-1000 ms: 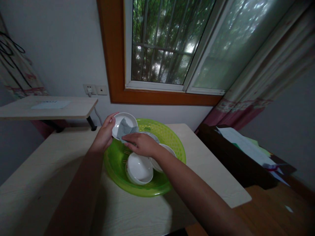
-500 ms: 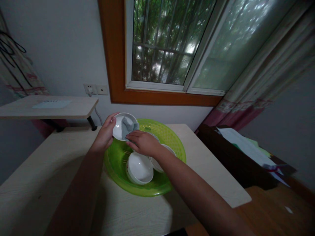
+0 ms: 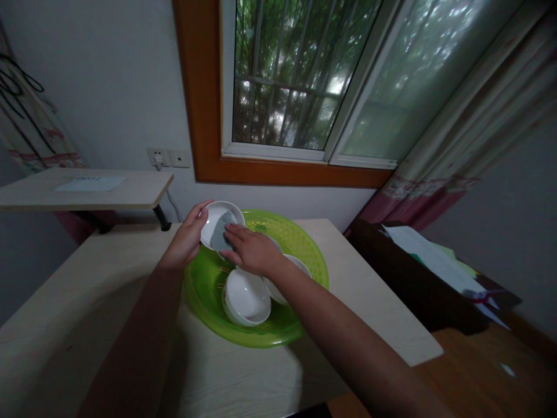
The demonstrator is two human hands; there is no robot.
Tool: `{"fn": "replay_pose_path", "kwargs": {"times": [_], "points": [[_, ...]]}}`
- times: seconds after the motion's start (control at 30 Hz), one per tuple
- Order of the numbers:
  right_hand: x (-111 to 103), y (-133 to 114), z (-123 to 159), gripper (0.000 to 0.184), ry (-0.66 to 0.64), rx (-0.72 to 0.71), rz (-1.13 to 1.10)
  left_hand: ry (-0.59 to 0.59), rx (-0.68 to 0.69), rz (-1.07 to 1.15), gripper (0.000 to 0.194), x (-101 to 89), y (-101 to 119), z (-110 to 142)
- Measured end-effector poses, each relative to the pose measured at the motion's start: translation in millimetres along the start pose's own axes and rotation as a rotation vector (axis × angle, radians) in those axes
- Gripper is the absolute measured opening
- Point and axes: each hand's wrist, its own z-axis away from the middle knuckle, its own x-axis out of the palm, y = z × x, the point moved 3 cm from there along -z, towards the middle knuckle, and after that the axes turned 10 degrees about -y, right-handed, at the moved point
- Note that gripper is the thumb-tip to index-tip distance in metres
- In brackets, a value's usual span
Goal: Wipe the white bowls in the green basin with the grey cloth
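My left hand (image 3: 190,235) grips a white bowl (image 3: 212,223) by its left rim, thumb on the edge, tilting it over the far left of a green plastic basin (image 3: 261,339). Inside that bowl a grey cloth (image 3: 223,231) lies against the white surface. My right hand (image 3: 252,248) is closed on the cloth, its fingers pressing it to the bowl's inner right side. Below my hands, another white bowl (image 3: 248,297) sits tilted in the basin. Further white bowls (image 3: 297,264) are partly hidden behind my right hand and forearm. Thin sticks (image 3: 223,269) show at the basin's left.
The basin stands on a pale wooden table (image 3: 348,278). A small raised shelf (image 3: 148,188) with a paper on it stands at the left. Behind are a wall socket (image 3: 167,158) and a window (image 3: 304,87). Papers (image 3: 429,255) lie on dark furniture at the right.
My right hand has shifted the cloth slightly down inside the bowl, and its fingers now lie flatter over it. The cloth looks less bunched. My left hand keeps the bowl almost in place.
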Motion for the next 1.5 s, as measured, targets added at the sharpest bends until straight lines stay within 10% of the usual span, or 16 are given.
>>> {"fn": "replay_pose_path", "kwargs": {"times": [0.77,1.5], "points": [[0.0,-21.4,3.5,0.07,-0.055,-0.216,-0.153,0.039,-0.017,-0.025,0.05,7.6,11.6,7.1],[-20.3,6.1,1.9,0.016,-0.035,-0.063,0.21,-0.031,-0.095,0.114,0.053,2.4,11.3,6.0]]}}
